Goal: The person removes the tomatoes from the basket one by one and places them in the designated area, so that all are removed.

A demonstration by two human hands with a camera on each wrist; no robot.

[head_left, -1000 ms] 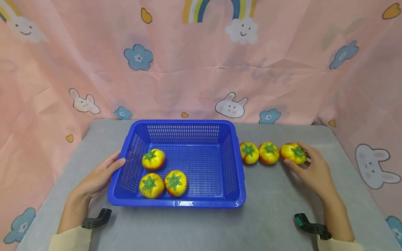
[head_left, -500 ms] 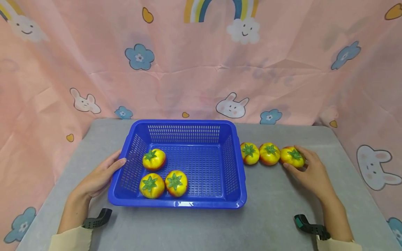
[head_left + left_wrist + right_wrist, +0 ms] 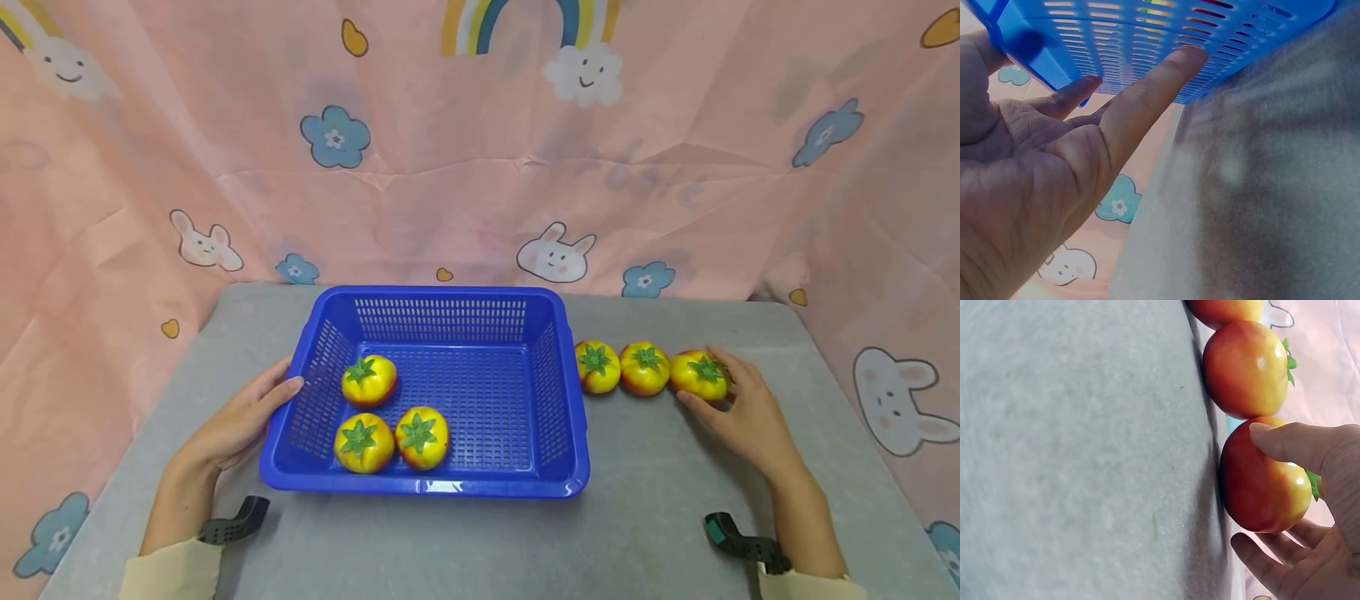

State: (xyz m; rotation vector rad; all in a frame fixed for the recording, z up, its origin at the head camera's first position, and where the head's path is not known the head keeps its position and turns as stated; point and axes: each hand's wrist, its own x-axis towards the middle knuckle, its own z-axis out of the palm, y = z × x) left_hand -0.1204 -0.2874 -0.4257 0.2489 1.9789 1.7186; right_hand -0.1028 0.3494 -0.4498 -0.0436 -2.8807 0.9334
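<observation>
A blue plastic basket stands on the grey table with three yellow-red tomatoes in its left part, one of them a tomato near the left wall. My left hand holds the basket's left side, thumb at the rim and fingers against the slotted outer wall. To the right of the basket, three more tomatoes sit in a row. My right hand holds the rightmost tomato between thumb and fingers. That tomato touches the middle tomato in the right wrist view.
The nearest tomato of the row lies close against the basket's right wall. Behind the grey table hangs a pink printed cloth, which also covers both sides. A dark wrist mount is on each forearm.
My right hand and its tomato have moved slightly down in the head view, and the tomato now sits level with its neighbours. The left hand and basket have stayed in place.
</observation>
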